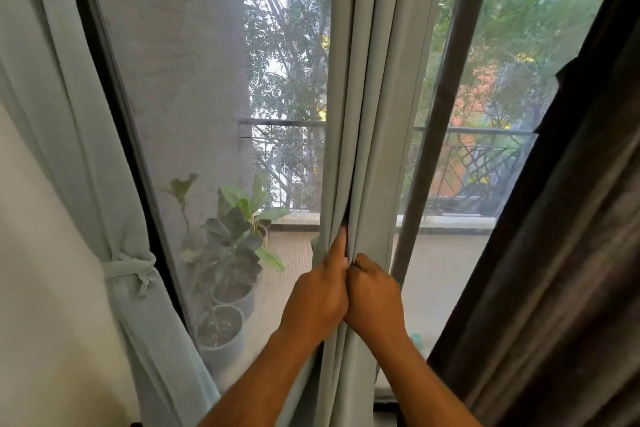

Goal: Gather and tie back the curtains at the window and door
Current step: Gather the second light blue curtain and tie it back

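A glazed door with a fine insect screen (194, 87) is looking out on a balcony, its railing (478, 131) and green trees filling the daylight beyond. Starting at the left, a pale green curtain (62, 107) is hanging against the wall, already gathered and cinched by a knotted fabric tie (129, 270); behind the screen, potted plants (231, 253) are standing on the balcony floor. In the middle, the second pale green curtain (363, 97) is hanging in loose vertical folds in front of the dark door frame (446, 107), and both hands are working it at about waist height. The left hand (317, 295) is closing around the left folds with its thumb pushed up into a pleat, and the right hand (375, 298) is curled tight on the folds just beside it, knuckles touching, so the two are pinching the same bundle together. No tie for this curtain is showing, and whether one is held inside a fist I cannot tell. At the far right a dark brown curtain (568, 218) is hanging untied. The likely trouble: only the front pleats are being caught, so the outer right fold may be slipping free when one hand lets go to reach for a tie, and a hard pull could be straining the hooks above, out of view.
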